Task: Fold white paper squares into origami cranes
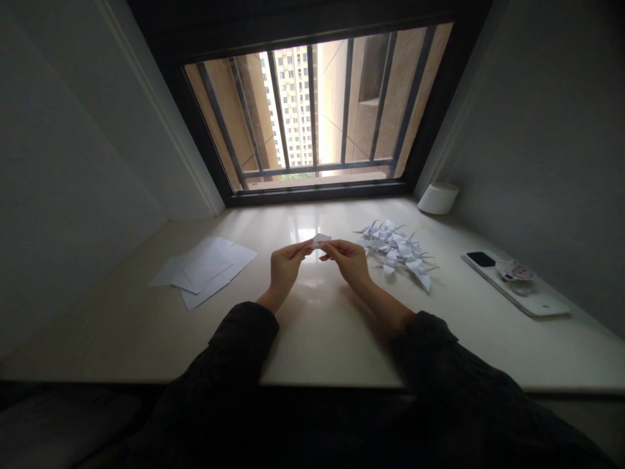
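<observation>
At the frame's centre, fingers of the left hand [286, 266] and right hand [350, 258] pinch a small white folded paper [322, 238], seemingly unfinished, while white paper cranes [398, 246] at centre-right look complete and flat white paper sheets [205, 266] at centre-left seem unused

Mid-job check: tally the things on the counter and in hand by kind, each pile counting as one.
Held paper piece: 1
Folded paper crane pile: 1
Flat paper sheet pile: 1
Phone: 1
White round container: 1
Total: 5

The countertop [319, 339] bears paper sheets [205, 268], paper cranes [399, 249], a phone [537, 302] — and a white cylinder [438, 199].
</observation>
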`<state>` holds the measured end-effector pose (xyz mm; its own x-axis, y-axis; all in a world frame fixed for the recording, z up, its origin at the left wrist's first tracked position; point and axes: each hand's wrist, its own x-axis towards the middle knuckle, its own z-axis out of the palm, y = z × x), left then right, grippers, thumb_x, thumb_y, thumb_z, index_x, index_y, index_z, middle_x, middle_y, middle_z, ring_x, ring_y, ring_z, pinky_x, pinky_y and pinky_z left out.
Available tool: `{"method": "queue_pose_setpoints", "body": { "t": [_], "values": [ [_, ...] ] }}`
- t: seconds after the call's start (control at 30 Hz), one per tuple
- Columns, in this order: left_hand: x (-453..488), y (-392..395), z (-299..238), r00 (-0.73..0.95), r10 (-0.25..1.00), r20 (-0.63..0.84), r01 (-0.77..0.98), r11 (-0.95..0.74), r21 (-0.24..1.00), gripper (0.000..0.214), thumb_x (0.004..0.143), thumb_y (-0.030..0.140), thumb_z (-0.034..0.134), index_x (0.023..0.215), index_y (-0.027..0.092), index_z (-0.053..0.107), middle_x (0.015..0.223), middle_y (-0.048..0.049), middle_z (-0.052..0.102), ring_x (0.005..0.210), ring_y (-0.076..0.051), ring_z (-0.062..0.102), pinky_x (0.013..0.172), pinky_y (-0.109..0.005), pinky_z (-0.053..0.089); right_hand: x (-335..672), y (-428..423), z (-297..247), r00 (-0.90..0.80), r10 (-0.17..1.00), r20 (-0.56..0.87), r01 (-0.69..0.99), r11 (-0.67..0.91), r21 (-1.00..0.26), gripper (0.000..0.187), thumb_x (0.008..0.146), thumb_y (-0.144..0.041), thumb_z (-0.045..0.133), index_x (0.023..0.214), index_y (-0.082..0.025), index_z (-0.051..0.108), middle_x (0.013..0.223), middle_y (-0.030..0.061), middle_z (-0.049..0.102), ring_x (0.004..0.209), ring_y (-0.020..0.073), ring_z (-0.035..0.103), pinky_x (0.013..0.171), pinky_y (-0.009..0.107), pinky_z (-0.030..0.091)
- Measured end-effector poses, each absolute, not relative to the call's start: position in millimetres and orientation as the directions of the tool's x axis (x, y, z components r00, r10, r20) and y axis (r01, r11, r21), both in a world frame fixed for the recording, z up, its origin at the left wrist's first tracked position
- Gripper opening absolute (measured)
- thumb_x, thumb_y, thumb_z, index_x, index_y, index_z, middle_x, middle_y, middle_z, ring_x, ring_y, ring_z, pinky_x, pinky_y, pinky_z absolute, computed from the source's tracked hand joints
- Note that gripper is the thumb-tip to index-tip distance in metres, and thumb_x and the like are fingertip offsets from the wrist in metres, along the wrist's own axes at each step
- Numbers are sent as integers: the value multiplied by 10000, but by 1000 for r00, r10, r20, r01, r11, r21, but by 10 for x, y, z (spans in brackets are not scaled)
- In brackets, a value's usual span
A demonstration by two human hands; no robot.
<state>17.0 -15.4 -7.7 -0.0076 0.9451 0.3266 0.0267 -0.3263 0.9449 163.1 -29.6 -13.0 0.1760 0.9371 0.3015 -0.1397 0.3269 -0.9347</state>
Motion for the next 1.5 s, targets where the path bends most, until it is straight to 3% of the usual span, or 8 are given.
{"method": "queue_pose_setpoints", "body": {
  "t": [0.1,0.47,0.73,0.97,1.5],
  "values": [
    [158,-146,-82,-25,935,354,34,-354,935,269,703,364,715,924,213,743,806,-44,739,737,-163,649,688,-294,502,1640,-285,-147,144,937,318,-128,336,-933,294,598,-410,784,840,-244,755,747,21,736,611,190,682,642,340,559],
    [169,-154,-104,-17,949,314,-23,-314,949,306,681,354,734,955,219,732,839,-49,741,757,-176,668,670,-302,531,1641,-299,-116,152,945,290,-173,314,-933,241,619,-433,768,746,-229,748,695,22,728,631,188,688,628,311,537],
    [178,-116,-149,-20,941,339,-46,-339,940,378,691,351,735,1049,235,694,929,-47,736,791,-164,661,760,-321,527,1642,-289,-144,215,926,310,-157,346,-925,242,576,-406,798,725,-222,745,689,35,728,654,204,689,663,330,536],
    [179,-145,-130,-36,928,372,-53,-373,926,343,695,344,733,1018,233,706,936,-51,735,811,-173,667,812,-342,519,1644,-308,-112,238,931,277,-145,316,-938,263,571,-431,793,694,-208,730,646,32,716,644,194,680,662,318,521],
    [218,-178,-93,-54,952,302,-136,-306,942,341,681,347,742,996,217,715,972,-60,728,862,-192,674,854,-378,518,1617,-326,-94,217,956,196,-219,243,-945,248,602,-406,776,724,-198,717,724,45,730,703,201,688,646,299,480]
  ]
}}
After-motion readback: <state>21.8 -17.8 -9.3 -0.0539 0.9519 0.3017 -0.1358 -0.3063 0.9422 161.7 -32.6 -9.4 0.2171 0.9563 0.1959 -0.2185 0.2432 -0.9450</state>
